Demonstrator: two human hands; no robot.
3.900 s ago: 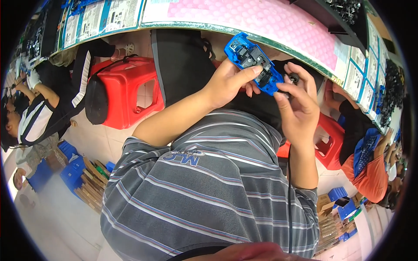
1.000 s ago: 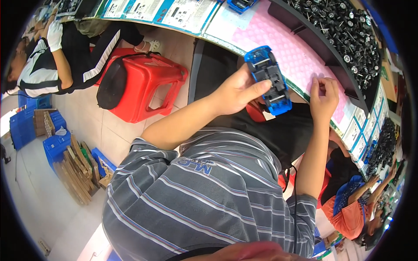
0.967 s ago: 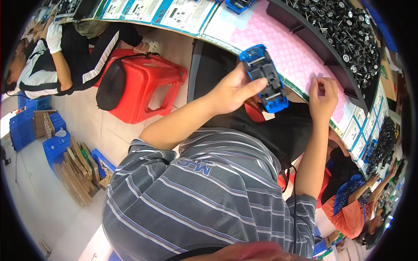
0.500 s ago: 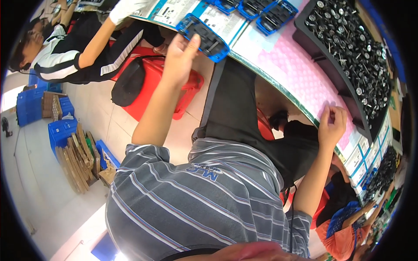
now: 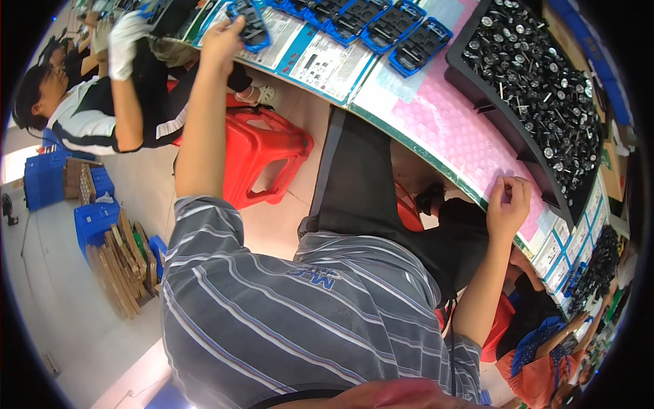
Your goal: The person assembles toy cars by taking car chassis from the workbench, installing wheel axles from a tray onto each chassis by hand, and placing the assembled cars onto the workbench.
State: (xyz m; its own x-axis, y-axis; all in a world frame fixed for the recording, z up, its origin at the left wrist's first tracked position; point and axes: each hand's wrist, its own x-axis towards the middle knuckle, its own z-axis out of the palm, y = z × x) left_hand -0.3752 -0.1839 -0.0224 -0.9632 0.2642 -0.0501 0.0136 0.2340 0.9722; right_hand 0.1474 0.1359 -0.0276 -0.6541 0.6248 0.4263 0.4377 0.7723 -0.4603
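My left hand [image 5: 223, 45] is closed around one end of a blue-rimmed black plastic housing [image 5: 252, 27], over the table edge at the far left. A row of similar housings lies to its right, the nearest one [image 5: 420, 48] beside pink bubble sheeting [image 5: 446, 129]. My right hand [image 5: 509, 204] rests at the near right edge of that sheeting, thumb and fingers curled together. Whether something small sits in its fingertips cannot be made out. Beyond it stands a black tray [image 5: 501, 126] heaped with small black and silver pin-like parts [image 5: 538, 88].
Printed sheets [image 5: 327, 65] edged with blue tape cover the tabletop. At the left sits a co-worker with a white-gloved hand [image 5: 126, 44]. A red stool [image 5: 262, 153] is beside me; blue crates [image 5: 99, 218] and stacked boards [image 5: 119, 266] stand on the floor behind.
My left hand has carried the housing left and farther away, from the table's front edge toward the co-worker's side. My right hand stays by the sheeting. The co-worker's gloved hand has moved left.
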